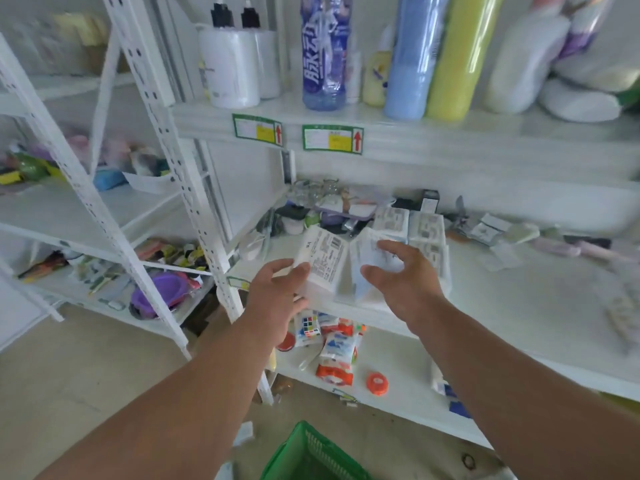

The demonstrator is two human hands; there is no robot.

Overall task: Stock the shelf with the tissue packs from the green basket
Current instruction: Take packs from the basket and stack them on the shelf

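Tissue packs are being set down on the middle shelf [519,306], at the centre of the frame. The left hand [277,292] has its fingers curled around the lower left edge of one white tissue pack [323,259], printed label side facing up, and is grasping it. The right hand [401,275] lies over a second pack [363,265] just beside the first, fingers spread and bent on its wrapper; whether it grips or merely steadies the pack cannot be told, as the frame is blurred there. Behind both, further packs [426,230] are already stacked in a row against the clutter at the back of the shelf. The green basket [308,455] stands on the floor at bottom centre; its contents are not visible from this angle.

Judgement: the placing step is in hand, with part of the stock already shelved. The next move calls for sliding both packs back flush against the stacked row, squaring them, letting go, then reaching down to the basket for more.
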